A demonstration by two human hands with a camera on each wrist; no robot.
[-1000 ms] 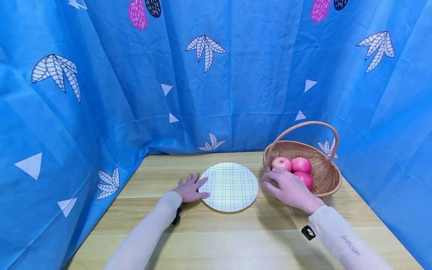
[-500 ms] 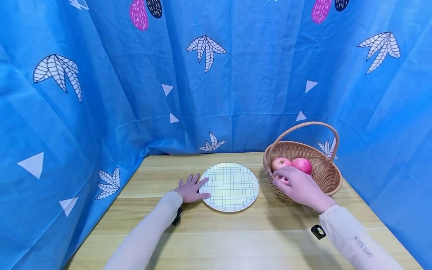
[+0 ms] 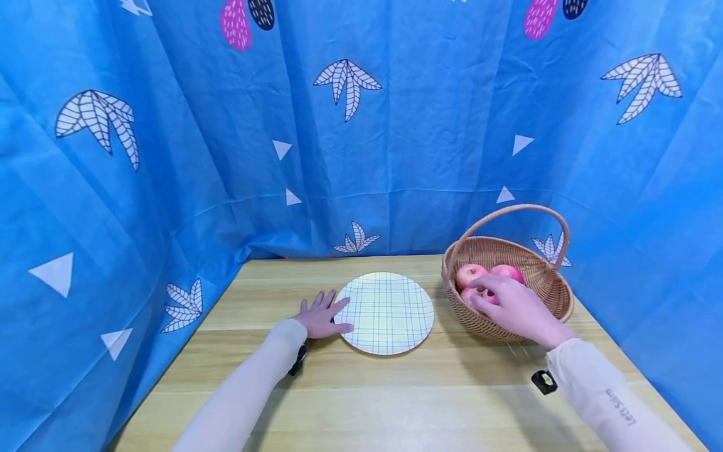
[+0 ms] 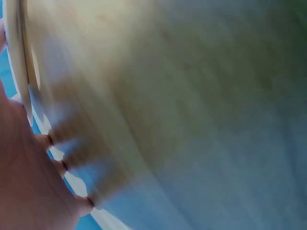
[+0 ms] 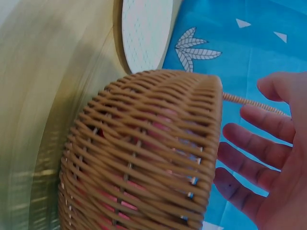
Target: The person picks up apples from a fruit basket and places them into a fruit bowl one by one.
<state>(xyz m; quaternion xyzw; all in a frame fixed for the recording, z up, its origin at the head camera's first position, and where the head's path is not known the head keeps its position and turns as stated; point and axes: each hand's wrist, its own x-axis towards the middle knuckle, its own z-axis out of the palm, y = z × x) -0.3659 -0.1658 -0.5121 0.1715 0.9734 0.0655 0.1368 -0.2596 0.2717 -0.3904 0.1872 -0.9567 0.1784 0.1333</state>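
My left hand (image 3: 319,317) rests at the left edge of a round white plate (image 3: 386,314) with a blue grid pattern, its fingers spread and its thumb and forefinger over the rim. In the left wrist view the palm (image 4: 33,177) and fingertips show beside the wooden tabletop. My right hand (image 3: 514,306) hovers over the front of a wicker basket (image 3: 542,282), palm down with its fingers slightly bent. Pinkish-red apples (image 3: 470,275) lie in the basket, partly hidden under that hand. In the right wrist view the fingers (image 5: 259,143) are apart beside the basket's rim, holding nothing.
The basket's arched handle (image 3: 508,208) rises above the apples. Both things stand on a light wooden table (image 3: 361,395). A blue patterned curtain (image 3: 429,138) encloses the back and both sides. A small black device (image 3: 545,382) sits at the right wrist.
My right hand has moved rightward from the basket's left side to over its front part, covering different apples. The left hand and the plate have stayed in place.
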